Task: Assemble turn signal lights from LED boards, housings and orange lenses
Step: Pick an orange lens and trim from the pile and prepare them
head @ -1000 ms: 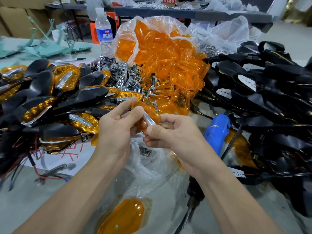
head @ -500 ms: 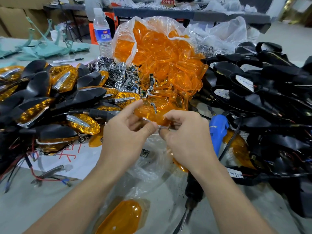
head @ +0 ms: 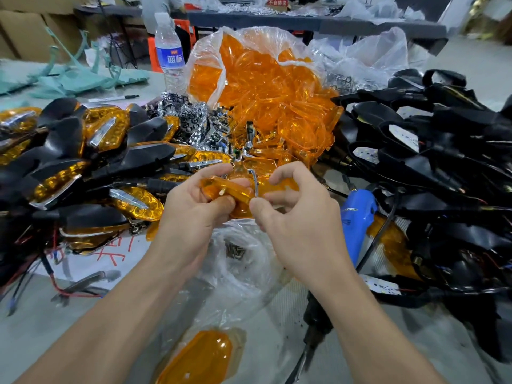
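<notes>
Mid-batch, I'd say nowhere near done. Left hand (head: 191,217) has its fingers curled round one orange lens (head: 230,191), held above the bench (head: 41,314) in front of the heaps. Right hand (head: 296,217) pinches a bent chrome trim strip (head: 255,184) against that lens. My read: trim going onto the lens, housing not yet on.

Done: heap of finished lights (head: 83,167) on the left, black shells with orange faces. About a dozen show; too stacked for an exact count.

Left to do: open bag of lenses (head: 263,87) at centre, very full, count impossible. Black housings (head: 429,151) piled on the right with wires, many. White LED boards (head: 405,137): three I can see.

Others: one loose lens (head: 196,358) near the bench edge, one blue driver (head: 357,214) just right of the hands, one clear bag with screws (head: 235,250) below them, one water bottle (head: 169,51) behind.
</notes>
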Motion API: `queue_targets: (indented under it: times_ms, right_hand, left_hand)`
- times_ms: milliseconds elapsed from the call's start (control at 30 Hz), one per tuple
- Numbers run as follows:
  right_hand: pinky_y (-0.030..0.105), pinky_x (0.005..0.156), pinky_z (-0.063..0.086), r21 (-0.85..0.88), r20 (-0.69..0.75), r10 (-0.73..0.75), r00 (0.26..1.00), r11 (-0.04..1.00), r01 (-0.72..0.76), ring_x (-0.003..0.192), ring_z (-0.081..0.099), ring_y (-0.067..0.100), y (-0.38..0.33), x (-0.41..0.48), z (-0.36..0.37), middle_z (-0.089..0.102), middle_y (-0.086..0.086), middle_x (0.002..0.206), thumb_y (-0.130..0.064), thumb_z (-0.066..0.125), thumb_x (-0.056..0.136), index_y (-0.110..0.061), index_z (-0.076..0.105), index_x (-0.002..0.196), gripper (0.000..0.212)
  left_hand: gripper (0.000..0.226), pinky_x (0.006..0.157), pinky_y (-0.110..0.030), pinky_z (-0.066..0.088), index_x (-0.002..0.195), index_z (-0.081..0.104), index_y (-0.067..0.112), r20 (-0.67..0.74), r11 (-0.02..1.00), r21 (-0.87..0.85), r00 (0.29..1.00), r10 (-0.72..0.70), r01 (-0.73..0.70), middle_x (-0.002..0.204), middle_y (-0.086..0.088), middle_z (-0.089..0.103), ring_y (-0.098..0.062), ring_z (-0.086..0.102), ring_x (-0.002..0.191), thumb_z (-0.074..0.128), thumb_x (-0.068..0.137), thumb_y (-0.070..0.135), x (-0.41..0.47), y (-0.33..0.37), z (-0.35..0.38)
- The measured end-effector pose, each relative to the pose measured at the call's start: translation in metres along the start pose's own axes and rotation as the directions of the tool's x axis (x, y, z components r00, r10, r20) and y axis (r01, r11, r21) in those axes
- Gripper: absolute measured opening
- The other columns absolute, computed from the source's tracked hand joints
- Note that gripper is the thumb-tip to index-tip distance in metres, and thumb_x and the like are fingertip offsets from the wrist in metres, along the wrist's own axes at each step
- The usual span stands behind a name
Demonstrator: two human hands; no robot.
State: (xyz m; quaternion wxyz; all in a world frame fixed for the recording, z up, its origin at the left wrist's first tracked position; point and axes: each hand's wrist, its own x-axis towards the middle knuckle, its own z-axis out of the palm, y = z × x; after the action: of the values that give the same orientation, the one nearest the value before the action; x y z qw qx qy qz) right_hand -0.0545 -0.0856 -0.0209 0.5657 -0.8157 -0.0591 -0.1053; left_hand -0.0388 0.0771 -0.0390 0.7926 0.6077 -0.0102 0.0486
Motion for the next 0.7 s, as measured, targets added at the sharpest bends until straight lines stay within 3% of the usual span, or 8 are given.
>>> queue_targets:
  times_ms: [100, 167, 233, 300, 400, 500, 600, 700]
  right_hand:
    - [0.017, 0.059, 0.057, -0.094, 0.045, 0.006, 0.999, 0.996, -0.002, 0.070, 0.072, -0.001, 0.000, 0.001, 0.000, 0.074, -0.022, 0.078, -0.042, 0.076, 0.080, -0.044, 0.064, 0.096, 0.020]
    - [0.018, 0.064, 0.060, -0.076, 0.068, -0.002, 0.998, 0.997, 0.008, 0.071, 0.072, -0.001, 0.000, 0.002, 0.000, 0.073, -0.024, 0.073, -0.036, 0.079, 0.081, -0.040, 0.073, 0.084, 0.008]
    - [0.036, 0.066, 0.065, -0.030, 0.072, 0.032, 0.997, 0.999, -0.030, 0.064, 0.074, 0.007, 0.002, 0.002, 0.003, 0.074, -0.016, 0.065, -0.024, 0.077, 0.084, -0.032, 0.076, 0.076, 0.011]
    - [0.044, 0.064, 0.065, -0.033, 0.047, 0.080, 0.996, 0.996, -0.078, 0.058, 0.074, 0.014, 0.003, 0.001, 0.007, 0.073, -0.009, 0.059, -0.016, 0.071, 0.084, -0.027, 0.075, 0.074, 0.016]
    - [0.042, 0.063, 0.065, -0.039, 0.022, 0.111, 0.994, 0.993, -0.110, 0.055, 0.073, 0.014, 0.005, 0.001, 0.010, 0.071, -0.005, 0.056, -0.012, 0.067, 0.085, -0.021, 0.074, 0.067, 0.021]
    - [0.035, 0.057, 0.065, 0.041, -0.016, 0.154, 0.988, 0.987, -0.154, 0.054, 0.073, 0.011, 0.006, 0.002, 0.007, 0.073, -0.006, 0.060, -0.010, 0.070, 0.089, -0.021, 0.075, 0.070, 0.023]
    - [0.040, 0.059, 0.065, 0.075, -0.073, 0.149, 0.986, 0.987, -0.144, 0.055, 0.073, 0.012, 0.005, 0.003, 0.004, 0.074, -0.007, 0.063, -0.014, 0.077, 0.085, -0.025, 0.071, 0.077, 0.015]
    - [0.037, 0.060, 0.063, -0.002, -0.004, 0.114, 0.993, 0.993, -0.114, 0.054, 0.071, 0.009, 0.001, 0.001, 0.003, 0.073, -0.009, 0.060, -0.020, 0.083, 0.075, -0.026, 0.070, 0.075, 0.014]
  left_hand:
    - [0.037, 0.074, -0.032, 0.064, 0.113, 0.069, 0.013, -0.008, 1.000, 0.013, 1.000, 0.018, -0.017, 0.101, -0.013, 0.080, -0.026, 0.078, 0.094, 0.061, 0.091, -0.015, -0.001, -0.001, -0.002]
    - [0.029, 0.072, -0.033, 0.065, 0.105, 0.072, 0.012, -0.023, 0.997, 0.064, 0.999, 0.044, -0.043, 0.097, -0.014, 0.080, -0.027, 0.078, 0.090, 0.065, 0.090, -0.013, -0.002, -0.002, -0.001]
    - [0.025, 0.071, -0.035, 0.065, 0.095, 0.074, 0.011, -0.018, 0.991, 0.112, 0.997, 0.070, -0.068, 0.092, -0.015, 0.080, -0.027, 0.078, 0.083, 0.068, 0.088, -0.012, -0.004, -0.003, 0.001]
    - [0.022, 0.069, -0.038, 0.065, 0.091, 0.076, 0.009, -0.007, 0.983, 0.164, 0.997, 0.083, -0.081, 0.089, -0.016, 0.080, -0.029, 0.078, 0.077, 0.071, 0.086, -0.011, -0.005, -0.005, 0.001]
    - [0.016, 0.069, -0.042, 0.066, 0.091, 0.076, 0.006, -0.021, 0.978, 0.190, 0.995, 0.097, -0.091, 0.086, -0.017, 0.080, -0.031, 0.077, 0.074, 0.073, 0.085, -0.009, -0.007, -0.006, 0.002]
    - [0.012, 0.068, -0.033, 0.064, 0.093, 0.078, 0.009, 0.014, 0.980, 0.176, 0.996, 0.092, -0.093, 0.091, -0.013, 0.081, -0.028, 0.079, 0.080, 0.074, 0.089, -0.001, -0.008, -0.005, 0.005]
    - [0.021, 0.072, -0.032, 0.064, 0.096, 0.083, 0.021, 0.080, 0.977, 0.199, 0.995, 0.067, -0.082, 0.097, -0.006, 0.082, -0.024, 0.080, 0.089, 0.072, 0.094, 0.004, -0.010, -0.005, 0.009]
    - [0.031, 0.068, -0.032, 0.065, 0.090, 0.083, 0.020, 0.033, 0.971, 0.214, 0.994, 0.106, -0.111, 0.090, -0.009, 0.081, -0.026, 0.080, 0.083, 0.067, 0.094, -0.005, -0.009, -0.007, 0.008]
